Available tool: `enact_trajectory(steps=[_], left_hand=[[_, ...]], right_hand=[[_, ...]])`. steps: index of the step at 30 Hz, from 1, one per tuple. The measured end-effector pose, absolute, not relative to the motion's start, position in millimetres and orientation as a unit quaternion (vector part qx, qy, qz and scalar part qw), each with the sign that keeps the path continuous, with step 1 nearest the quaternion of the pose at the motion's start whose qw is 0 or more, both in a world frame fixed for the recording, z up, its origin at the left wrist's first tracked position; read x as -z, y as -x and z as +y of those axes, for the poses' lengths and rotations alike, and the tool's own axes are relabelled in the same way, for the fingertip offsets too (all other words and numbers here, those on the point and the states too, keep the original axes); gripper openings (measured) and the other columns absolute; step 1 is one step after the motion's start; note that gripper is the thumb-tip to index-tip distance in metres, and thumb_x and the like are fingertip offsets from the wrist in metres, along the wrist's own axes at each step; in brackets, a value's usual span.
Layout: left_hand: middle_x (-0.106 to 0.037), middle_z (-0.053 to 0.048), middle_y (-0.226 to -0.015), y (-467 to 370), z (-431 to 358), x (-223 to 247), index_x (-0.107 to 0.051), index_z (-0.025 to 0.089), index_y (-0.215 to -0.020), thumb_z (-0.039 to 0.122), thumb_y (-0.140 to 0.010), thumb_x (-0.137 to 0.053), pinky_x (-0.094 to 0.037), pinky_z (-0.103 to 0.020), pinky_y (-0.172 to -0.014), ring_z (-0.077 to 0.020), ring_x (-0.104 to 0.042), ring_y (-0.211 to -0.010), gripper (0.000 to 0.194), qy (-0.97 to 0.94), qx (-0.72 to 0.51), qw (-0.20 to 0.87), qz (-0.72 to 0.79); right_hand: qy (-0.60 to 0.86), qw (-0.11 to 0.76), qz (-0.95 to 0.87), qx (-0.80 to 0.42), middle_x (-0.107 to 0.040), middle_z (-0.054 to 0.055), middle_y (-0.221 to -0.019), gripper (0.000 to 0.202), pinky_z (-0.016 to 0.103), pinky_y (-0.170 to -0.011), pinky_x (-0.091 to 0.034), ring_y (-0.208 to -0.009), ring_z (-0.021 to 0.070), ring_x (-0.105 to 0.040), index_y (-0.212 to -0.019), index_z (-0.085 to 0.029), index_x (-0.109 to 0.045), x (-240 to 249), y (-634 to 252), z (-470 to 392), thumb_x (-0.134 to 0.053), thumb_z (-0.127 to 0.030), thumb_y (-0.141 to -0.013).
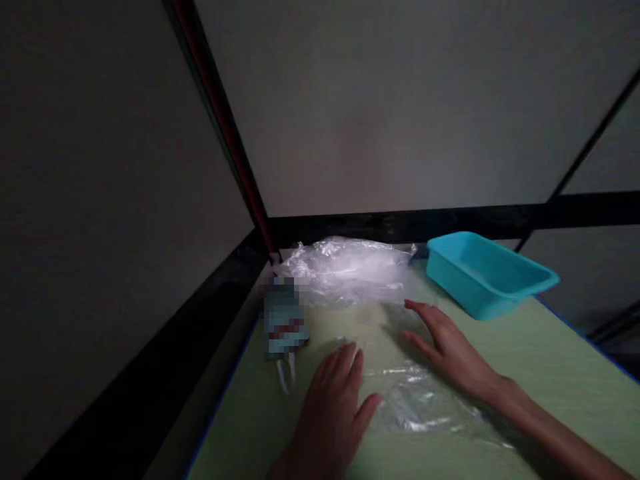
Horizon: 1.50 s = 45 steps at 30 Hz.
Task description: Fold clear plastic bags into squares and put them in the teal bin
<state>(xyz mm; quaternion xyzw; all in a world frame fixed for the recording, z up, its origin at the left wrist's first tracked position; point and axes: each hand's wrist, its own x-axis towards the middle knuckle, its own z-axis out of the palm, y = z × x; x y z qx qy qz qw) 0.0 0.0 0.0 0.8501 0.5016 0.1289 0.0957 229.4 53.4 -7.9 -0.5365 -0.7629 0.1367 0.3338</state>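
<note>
Head view shows the clear plastic bag (417, 407) lying flat and wrinkled on the table (555, 353), between and in front of your two hands. Your left hand (330, 410) is palm down at its left side, fingers close together and thumb held apart, pinching nothing; whether it touches the film, you cannot tell from here. Your right hand (455, 350) is over its right side, its grip spread, with fingers reaching forward and inward and nothing held. Beyond your hands, a crumpled heap of clear plastic (350, 267) lies at the back of the table, near the wall (400, 107). To its right sits a turquoise basin (480, 273), upright, with its hollow facing up. Left of your hands lies a pixelated pouch-like item (285, 320) with a pale strap (286, 375) toward you.
</note>
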Motion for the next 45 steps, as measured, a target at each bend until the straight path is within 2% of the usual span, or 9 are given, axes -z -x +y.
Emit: enact_trajectory(steps=[4,7,17,23,26,32,36,40,45], left_hand=[[-0.061,-0.007,-0.095,-25,23,-1,-0.061,0.015,-0.090,0.018,-0.081,-0.049,-0.043,-0.034,-0.083,-0.0211,-0.055,-0.090,0.016,-0.864,-0.130,0.129,0.469],[-0.061,-0.003,-0.080,-36,38,5,-0.060,0.017,-0.072,0.015,-0.079,-0.048,-0.044,-0.027,-0.073,-0.0168,-0.056,-0.076,0.014,-0.873,-0.138,0.137,0.447],[-0.056,-0.001,-0.072,-44,51,27,-0.053,0.017,-0.068,0.005,-0.074,-0.045,-0.036,-0.023,-0.059,-0.0136,-0.053,-0.067,0.015,-0.856,-0.193,0.173,0.448],[-0.054,-0.001,-0.070,-44,49,31,-0.052,0.017,-0.066,0.005,-0.072,-0.045,-0.035,-0.023,-0.058,-0.0136,-0.051,-0.066,0.016,-0.843,-0.212,0.208,0.448],[-0.054,-0.001,-0.076,-44,52,30,-0.054,0.018,-0.071,0.004,-0.073,-0.044,-0.037,-0.022,-0.060,-0.0132,-0.051,-0.069,0.017,-0.833,-0.234,0.235,0.443],[-0.052,-0.003,-0.090,-48,61,26,-0.052,0.018,-0.099,0.005,-0.067,-0.051,-0.039,-0.027,-0.073,-0.0149,-0.050,-0.079,0.034,-0.671,-0.364,0.452,0.462],[-0.054,-0.005,-0.099,-52,66,29,-0.046,0.020,-0.104,0.010,-0.071,-0.051,-0.043,-0.023,-0.064,-0.0128,-0.055,-0.076,0.035,-0.639,-0.359,0.529,0.428],[-0.042,-0.011,-0.124,-57,67,34,-0.036,0.022,-0.111,0.011,-0.071,-0.047,-0.045,-0.021,-0.052,-0.0119,-0.059,-0.075,0.043,-0.605,-0.360,0.594,0.388],[-0.045,-0.012,-0.120,-59,68,38,-0.029,0.023,-0.116,0.014,-0.070,-0.049,-0.044,-0.018,-0.043,-0.0096,-0.059,-0.064,0.050,-0.565,-0.375,0.646,0.351]], right_hand=[[0.564,0.343,-0.739,-0.135,-0.058,0.010,-0.088,0.032,0.044,-0.076,-0.042,-0.085,0.0281,-0.055,-0.106,-0.015,-0.050,19,-239,67,-0.050,-0.033,-0.080],[0.571,0.355,-0.725,-0.154,-0.057,0.009,-0.087,0.033,0.042,-0.069,-0.045,-0.075,0.0252,-0.057,-0.107,-0.016,-0.047,25,-242,70,-0.050,-0.033,-0.079],[0.546,0.451,-0.658,-0.257,-0.053,0.010,-0.111,0.026,0.031,-0.070,-0.051,-0.084,0.0193,-0.061,-0.104,-0.022,-0.042,26,-231,66,-0.048,-0.034,-0.081],[0.540,0.484,-0.629,-0.279,-0.054,0.006,-0.093,0.027,0.029,-0.065,-0.050,-0.078,0.0187,-0.061,-0.098,-0.021,-0.042,32,-236,70,-0.052,-0.038,-0.079],[0.559,0.472,-0.629,-0.263,-0.051,0.002,-0.081,0.023,0.028,-0.060,-0.048,-0.072,0.0179,-0.058,-0.097,-0.021,-0.043,34,-241,69,-0.051,-0.033,-0.079],[0.575,0.432,-0.645,-0.255,-0.051,0.001,-0.075,0.023,0.030,-0.059,-0.045,-0.069,0.0188,-0.056,-0.101,-0.020,-0.040,32,-244,65,-0.046,-0.029,-0.080],[0.575,0.416,-0.655,-0.259,-0.051,0.000,-0.073,0.023,0.030,-0.057,-0.044,-0.064,0.0178,-0.055,-0.101,-0.021,-0.039,31,-242,63,-0.044,-0.028,-0.080],[0.574,0.404,-0.663,-0.260,-0.053,0.000,-0.074,0.022,0.030,-0.058,-0.044,-0.063,0.0176,-0.056,-0.101,-0.020,-0.037,33,-241,63,-0.043,-0.027,-0.081],[0.572,0.393,-0.670,-0.264,-0.055,0.002,-0.079,0.017,0.030,-0.059,-0.045,-0.065,0.0178,-0.058,-0.096,-0.021,-0.037,33,-241,63,-0.042,-0.027,-0.081]])
